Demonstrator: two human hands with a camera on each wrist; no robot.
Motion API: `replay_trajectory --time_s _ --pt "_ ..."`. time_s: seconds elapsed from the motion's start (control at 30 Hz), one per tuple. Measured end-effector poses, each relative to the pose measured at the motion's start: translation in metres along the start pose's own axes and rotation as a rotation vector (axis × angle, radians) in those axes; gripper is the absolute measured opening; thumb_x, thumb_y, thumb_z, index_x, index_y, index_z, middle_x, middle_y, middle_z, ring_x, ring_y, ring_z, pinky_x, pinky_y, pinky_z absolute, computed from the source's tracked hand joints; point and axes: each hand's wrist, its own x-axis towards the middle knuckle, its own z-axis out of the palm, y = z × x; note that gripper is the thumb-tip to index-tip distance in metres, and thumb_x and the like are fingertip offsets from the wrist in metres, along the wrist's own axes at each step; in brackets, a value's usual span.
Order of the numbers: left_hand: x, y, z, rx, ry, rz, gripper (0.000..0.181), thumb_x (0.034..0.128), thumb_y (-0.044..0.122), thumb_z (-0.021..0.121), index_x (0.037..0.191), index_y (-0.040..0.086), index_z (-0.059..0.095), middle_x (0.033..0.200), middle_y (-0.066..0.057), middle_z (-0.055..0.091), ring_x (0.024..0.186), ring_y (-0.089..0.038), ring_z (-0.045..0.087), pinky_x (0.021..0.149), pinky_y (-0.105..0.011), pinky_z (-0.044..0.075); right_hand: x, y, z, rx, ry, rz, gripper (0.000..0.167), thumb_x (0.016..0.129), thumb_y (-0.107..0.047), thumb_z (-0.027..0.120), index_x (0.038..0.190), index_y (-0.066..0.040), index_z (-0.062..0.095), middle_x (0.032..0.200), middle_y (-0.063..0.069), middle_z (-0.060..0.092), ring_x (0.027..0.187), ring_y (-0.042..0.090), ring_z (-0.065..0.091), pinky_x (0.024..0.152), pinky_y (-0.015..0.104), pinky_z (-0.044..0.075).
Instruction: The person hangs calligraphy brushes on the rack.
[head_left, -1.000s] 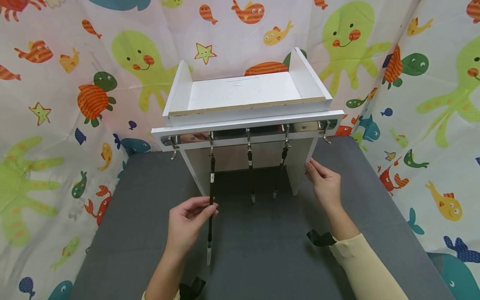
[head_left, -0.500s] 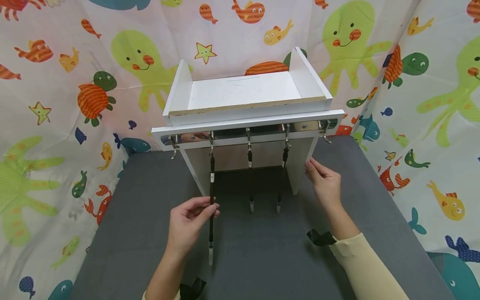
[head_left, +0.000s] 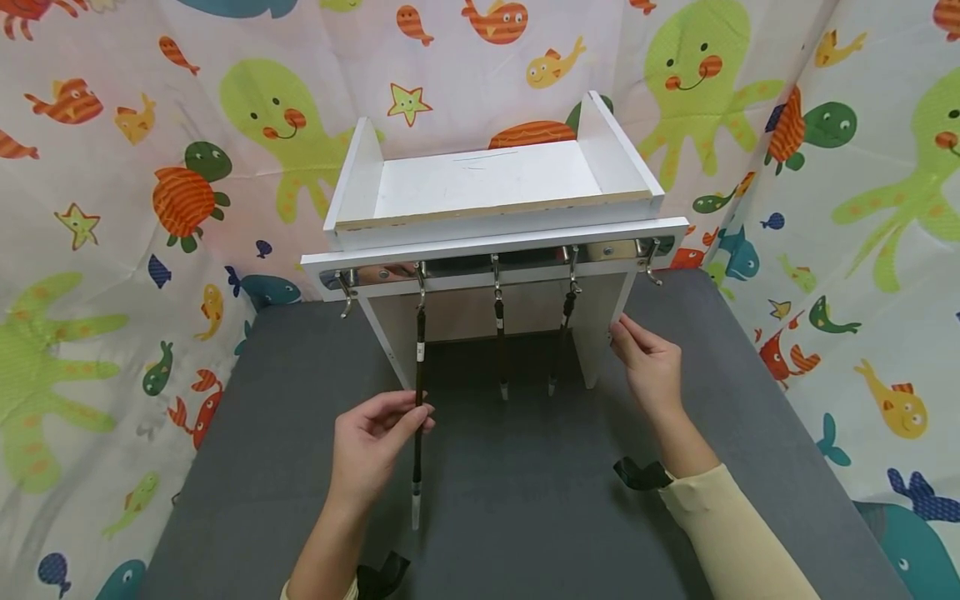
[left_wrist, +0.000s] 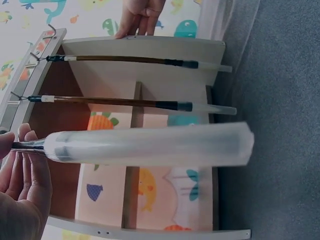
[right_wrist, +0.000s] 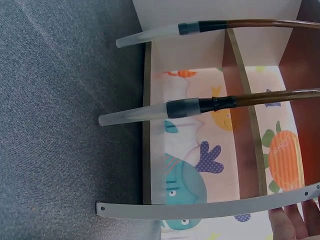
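Observation:
My left hand (head_left: 372, 446) pinches the dark handle of the left calligraphy brush (head_left: 419, 367), which hangs tip down from a hook. Its clear plastic cap (left_wrist: 150, 145) fills the middle of the left wrist view. Two more capped brushes hang free: a middle brush (head_left: 500, 346) and a right brush (head_left: 561, 342). With thumb and fingers my right hand (head_left: 651, 367) grips the right side panel (head_left: 602, 321) of the white wooden rack (head_left: 495, 237). Only some fingers of that hand show in the right wrist view.
A metal strip (head_left: 457, 268) along the rack's front carries several hooks; the outer left hook (head_left: 346, 293) and outer right hook (head_left: 651, 265) bear nothing. The rack stands on a grey surface (head_left: 517, 500). A curtain (head_left: 112, 317) printed with sea animals hangs behind and beside it.
The middle and right brushes swung toward me, then back toward the rack. My left hand has shifted slightly left with its brush. My right hand has stayed on the side panel.

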Motion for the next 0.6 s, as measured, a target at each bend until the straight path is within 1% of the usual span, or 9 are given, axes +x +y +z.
replay_trajectory --time_s 0.17,0.27,0.43,0.6 --pt "0.002 0.0016 0.0011 0.021 0.017 -0.012 0.021 0.0875 -0.01 0.071 0.105 -0.019 0.066 0.091 -0.014 0.077 0.073 -0.017 0.074 0.073 -0.032 0.063 -0.0013 -0.0015 -0.0006 -0.061 -0.008 0.005 0.042 0.093 -0.024 0.073 0.13 -0.005 0.067 0.124 0.005 0.071 0.102 0.001 0.07 0.086 0.019 0.055" --pt "0.0015 0.0017 0.0012 0.033 0.028 -0.023 0.019 0.0867 -0.009 0.073 0.104 -0.016 0.068 0.091 -0.015 0.076 0.072 -0.018 0.074 0.073 -0.032 0.063 -0.0023 -0.0023 -0.0006 -0.088 -0.017 -0.001 0.042 0.093 -0.025 0.073 0.131 -0.006 0.067 0.126 0.006 0.07 0.103 0.001 0.07 0.086 0.019 0.055" --pt "-0.0001 0.0007 0.0013 0.027 0.036 -0.049 0.017 0.0849 -0.009 0.075 0.101 -0.013 0.07 0.089 -0.011 0.076 0.072 -0.02 0.074 0.072 -0.032 0.063 -0.0024 -0.0031 -0.0002 -0.087 -0.02 -0.014 0.041 0.094 -0.025 0.072 0.13 -0.006 0.067 0.126 0.006 0.07 0.102 0.0 0.07 0.086 0.019 0.055" --pt "-0.0007 -0.0001 0.0024 0.039 0.032 -0.044 0.017 0.0828 -0.011 0.076 0.098 -0.01 0.068 0.088 -0.006 0.073 0.076 -0.017 0.073 0.074 -0.03 0.062 -0.0016 -0.0015 -0.0008 -0.091 -0.014 -0.013 0.041 0.094 -0.025 0.073 0.13 -0.006 0.068 0.125 0.005 0.071 0.101 0.0 0.07 0.086 0.019 0.055"
